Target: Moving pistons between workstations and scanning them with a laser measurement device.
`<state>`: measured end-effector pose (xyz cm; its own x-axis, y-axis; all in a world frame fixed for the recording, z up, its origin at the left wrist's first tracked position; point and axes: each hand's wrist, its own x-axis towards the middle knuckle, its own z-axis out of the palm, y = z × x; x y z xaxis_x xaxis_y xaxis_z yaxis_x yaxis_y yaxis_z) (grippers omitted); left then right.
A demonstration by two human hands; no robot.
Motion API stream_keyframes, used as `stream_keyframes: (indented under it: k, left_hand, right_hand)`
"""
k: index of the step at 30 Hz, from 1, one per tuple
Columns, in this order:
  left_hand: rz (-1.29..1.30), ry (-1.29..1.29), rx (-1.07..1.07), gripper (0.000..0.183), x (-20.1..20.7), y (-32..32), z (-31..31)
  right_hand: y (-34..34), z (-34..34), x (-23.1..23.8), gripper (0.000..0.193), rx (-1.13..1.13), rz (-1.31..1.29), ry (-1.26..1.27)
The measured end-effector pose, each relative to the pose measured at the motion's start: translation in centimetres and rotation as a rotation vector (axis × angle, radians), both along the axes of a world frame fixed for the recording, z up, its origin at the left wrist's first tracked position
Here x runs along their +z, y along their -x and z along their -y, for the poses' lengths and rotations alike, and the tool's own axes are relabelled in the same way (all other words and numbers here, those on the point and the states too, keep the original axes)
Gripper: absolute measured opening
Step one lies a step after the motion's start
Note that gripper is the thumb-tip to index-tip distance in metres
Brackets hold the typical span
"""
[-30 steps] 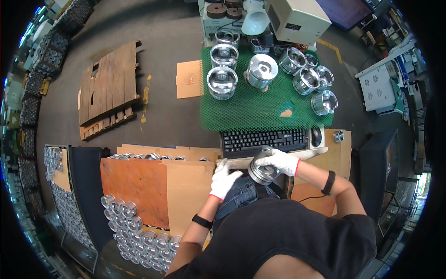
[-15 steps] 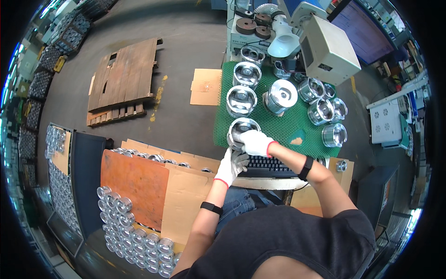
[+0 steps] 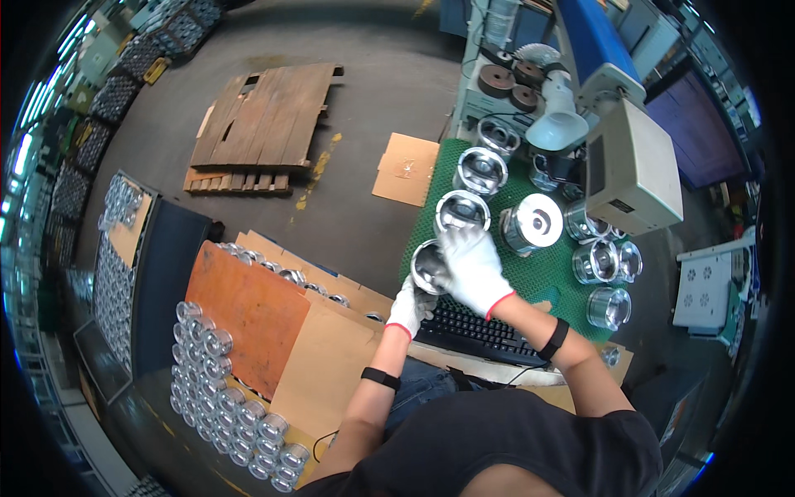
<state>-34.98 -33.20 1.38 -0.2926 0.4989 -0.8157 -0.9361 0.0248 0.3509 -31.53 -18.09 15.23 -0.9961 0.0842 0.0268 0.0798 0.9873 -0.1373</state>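
A shiny metal piston [image 3: 427,268], hollow side showing, is at the near left corner of the green mat, between my hands. My left hand [image 3: 409,308], in a white glove, has its fingers curled against the piston's near lower edge. My right hand [image 3: 474,263], also gloved, lies over the piston's right side; its fingers are blurred and reach toward another piston [image 3: 462,210] just beyond. Farther back stands one more open piston [image 3: 480,171]. To the right is a piston with its round flat crown [image 3: 537,220] facing up.
Several pistons [image 3: 609,308] stand along the right of the green mat [image 3: 522,269], beneath a beige box-shaped device [image 3: 638,178]. A black keyboard [image 3: 476,333] lies at the near edge. Stacked pistons [image 3: 240,414] and cardboard [image 3: 327,364] are at left; a wooden pallet [image 3: 265,116] lies on the floor.
The view has shifted, so the bench appears farther right. My right hand has moved forward across the piston's right side, and my left hand stays at its near edge.
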Motion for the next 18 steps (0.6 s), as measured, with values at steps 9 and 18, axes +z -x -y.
stream_keyframes:
  k: [9,18]
  left_hand:
    - [-0.071,-0.131,0.080,0.054,-0.1,-2.6,3.5]
    - [-1.095,0.433,-0.172,0.042,-0.4,3.4,10.4]
  right_hand:
    - [3.5,-1.2,-7.8,0.060,-0.339,0.013,-0.112]
    - [-7.9,2.1,-4.3,0.044,-0.154,-0.040,0.167]
